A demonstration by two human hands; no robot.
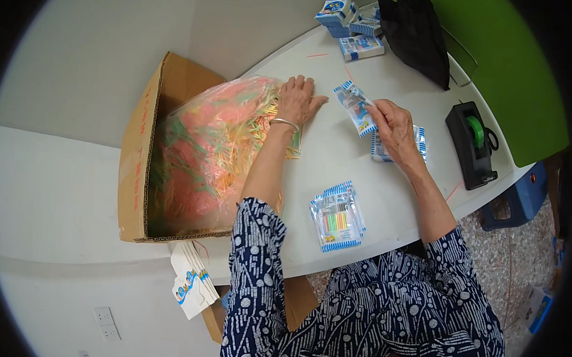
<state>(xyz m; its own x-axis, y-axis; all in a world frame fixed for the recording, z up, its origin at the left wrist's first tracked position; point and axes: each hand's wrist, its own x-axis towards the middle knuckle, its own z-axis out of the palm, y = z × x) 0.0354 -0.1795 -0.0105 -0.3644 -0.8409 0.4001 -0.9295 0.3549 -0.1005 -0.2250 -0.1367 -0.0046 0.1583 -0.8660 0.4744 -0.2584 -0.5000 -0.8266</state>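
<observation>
My left hand [295,102] lies palm down with its fingers spread on the upper right edge of a clear plastic bag. Pink, orange, yellow and green thin sticks [227,148] fill that bag, which sits in an open cardboard box [135,173]. Between thumb and fingers my right hand [395,127] pinches a small blue-and-white plastic packet [354,108], tilted above the table. Under that hand lies a stack of similar packets [381,148], partly hidden by it. Nearer to me, a clear-fronted packet [337,217] with coloured sticks showing inside rests on the white table [304,185].
A black tape dispenser [471,144] with green tape stands at the right. More blue-and-white packs [360,46] are piled at the back beside a black bag [417,38]. White printed cards [193,282] lie below the box; a blue stool [518,199] stands right of the table.
</observation>
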